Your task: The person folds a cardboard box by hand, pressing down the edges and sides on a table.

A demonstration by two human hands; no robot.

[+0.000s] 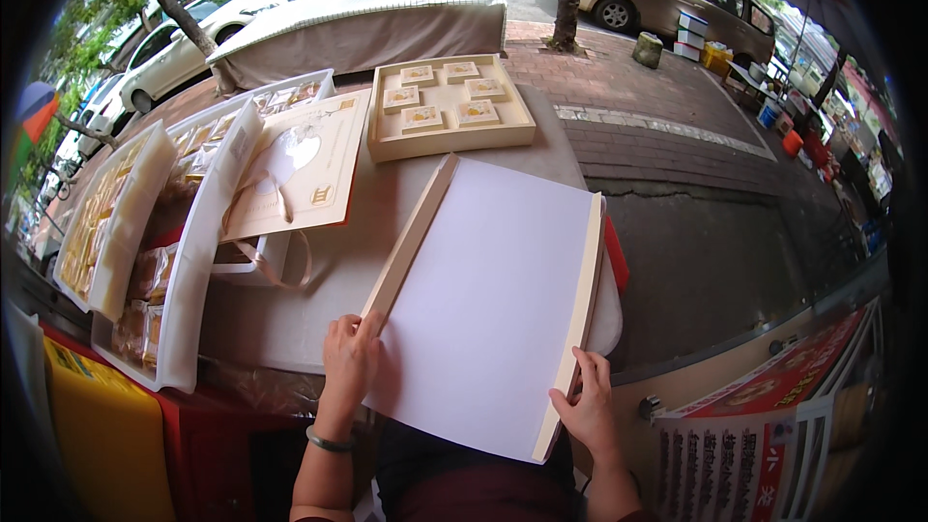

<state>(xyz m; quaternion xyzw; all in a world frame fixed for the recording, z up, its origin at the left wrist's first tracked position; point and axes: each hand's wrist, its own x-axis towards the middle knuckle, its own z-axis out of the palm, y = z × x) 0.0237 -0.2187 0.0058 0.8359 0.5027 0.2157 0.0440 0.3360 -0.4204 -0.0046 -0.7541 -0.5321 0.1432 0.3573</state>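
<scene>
In front of me is a large white cardboard panel [493, 300] with a cream folded strip along each long side, like a gift box part. It lies tilted toward me, its near end past the table edge. My left hand [350, 358] grips its near left side, fingertips curled over the cream strip. On the opposite side my right hand [585, 396] pinches the near end of the right strip, thumb on top and some fingers hidden underneath. Beyond the panel stands a shallow cream box tray [454, 139] holding several small printed boxes. A bag-like cream cover with a ribbon [319, 159] lies to its left.
White plastic crates [198, 271] with wrapped pastries stand at the table's left. The grey table [275, 329] has a rounded right edge, with something red [615, 256] beside the panel there. A cloth-covered stall [367, 39], parked cars and a tree trunk [566, 0] are farther off.
</scene>
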